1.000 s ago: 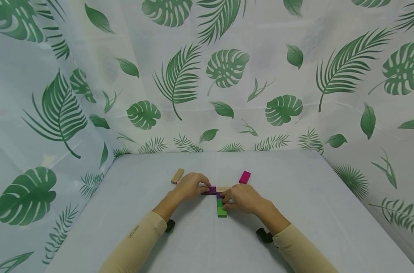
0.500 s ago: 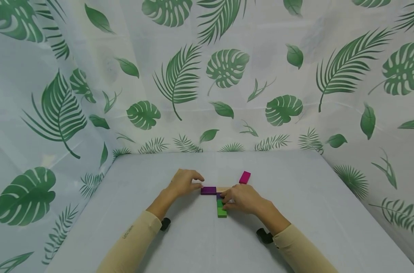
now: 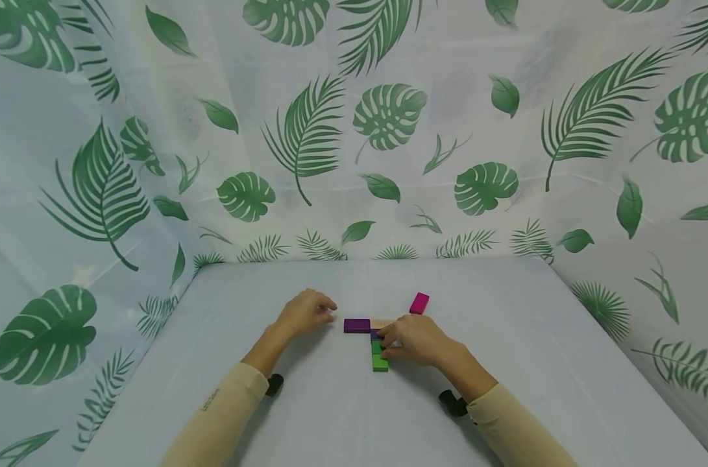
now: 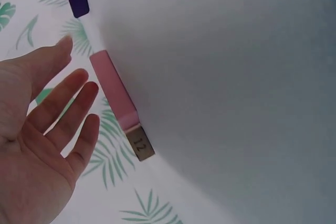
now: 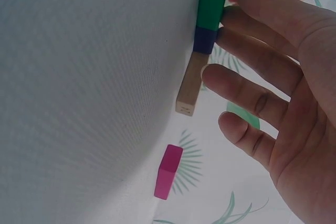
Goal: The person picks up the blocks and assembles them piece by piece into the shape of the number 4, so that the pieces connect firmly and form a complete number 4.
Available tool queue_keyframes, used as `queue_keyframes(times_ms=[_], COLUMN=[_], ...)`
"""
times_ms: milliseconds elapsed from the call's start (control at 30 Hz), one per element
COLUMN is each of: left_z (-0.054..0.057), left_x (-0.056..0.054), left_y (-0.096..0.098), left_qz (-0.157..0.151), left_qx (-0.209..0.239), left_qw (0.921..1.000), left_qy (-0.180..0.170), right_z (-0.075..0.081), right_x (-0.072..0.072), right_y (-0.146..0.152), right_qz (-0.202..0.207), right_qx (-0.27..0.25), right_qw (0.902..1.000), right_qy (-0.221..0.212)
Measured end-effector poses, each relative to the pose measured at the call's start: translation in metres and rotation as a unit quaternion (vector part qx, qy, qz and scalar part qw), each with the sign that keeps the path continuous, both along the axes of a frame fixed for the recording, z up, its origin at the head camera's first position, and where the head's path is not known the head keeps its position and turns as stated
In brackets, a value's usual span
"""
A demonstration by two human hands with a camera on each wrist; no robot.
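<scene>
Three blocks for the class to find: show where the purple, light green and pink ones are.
Purple block (image 3: 356, 324): head view, middle of its top face.
Light green block (image 3: 379, 364): head view, its top face.
Pink block (image 4: 114, 90): left wrist view, middle of its long face.

head view downward — wrist views near shared blocks (image 3: 356, 325)

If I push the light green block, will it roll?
Probably not: the light green block looks flat-sided, so it'd likely slide. It might shove the darker green block, since they seem to touch. Its straight edges suggest it's stiff.
</scene>
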State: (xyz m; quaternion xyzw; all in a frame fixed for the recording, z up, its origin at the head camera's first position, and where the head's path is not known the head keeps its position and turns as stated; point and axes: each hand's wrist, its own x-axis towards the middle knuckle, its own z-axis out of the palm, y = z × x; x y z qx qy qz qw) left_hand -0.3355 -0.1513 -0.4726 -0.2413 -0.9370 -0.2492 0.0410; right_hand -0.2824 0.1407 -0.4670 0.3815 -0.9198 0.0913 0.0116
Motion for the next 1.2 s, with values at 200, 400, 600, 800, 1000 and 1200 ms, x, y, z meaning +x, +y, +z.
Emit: queue_keyframes(times_ms=[200,400,600,800,1000,1200], left_z=[0.000,0.000,0.000,-0.002,-0.003,-0.003], left_x=[0.000,0.000,0.001,-0.001,-0.001,-0.002], left_y=[-0.006,-0.008,-0.012,-0.017,-0.019,-0.019], left_qz=[0.033,0.044,0.039,0.042,0.040,0.043], left_qx=[-0.007,-0.012,-0.015,-0.024,-0.032,-0.031], left_qw=[0.9994,0.9990,0.9991,0.9988,0.9987,0.9985], left_qy=[0.001,0.004,0.011,0.006,-0.002,-0.015], right_z=[0.001,0.001,0.001,0.001,0.002,0.002], right_x=[0.000,0.000,0.000,0.000,0.000,0.000], right_y=[0.000,0.000,0.000,0.000,0.000,-0.001], right_qz=[-0.001,0.002,0.002,0.001,0.000,-0.003], right_qx=[-0.002,-0.003,0.000,-0.002,-0.003,-0.001], right_qw=[1.0000,1.0000,1.0000,1.0000,1.0000,1.0000], right_qy=[-0.004,-0.004,-0.003,-0.002,-0.005,-0.009])
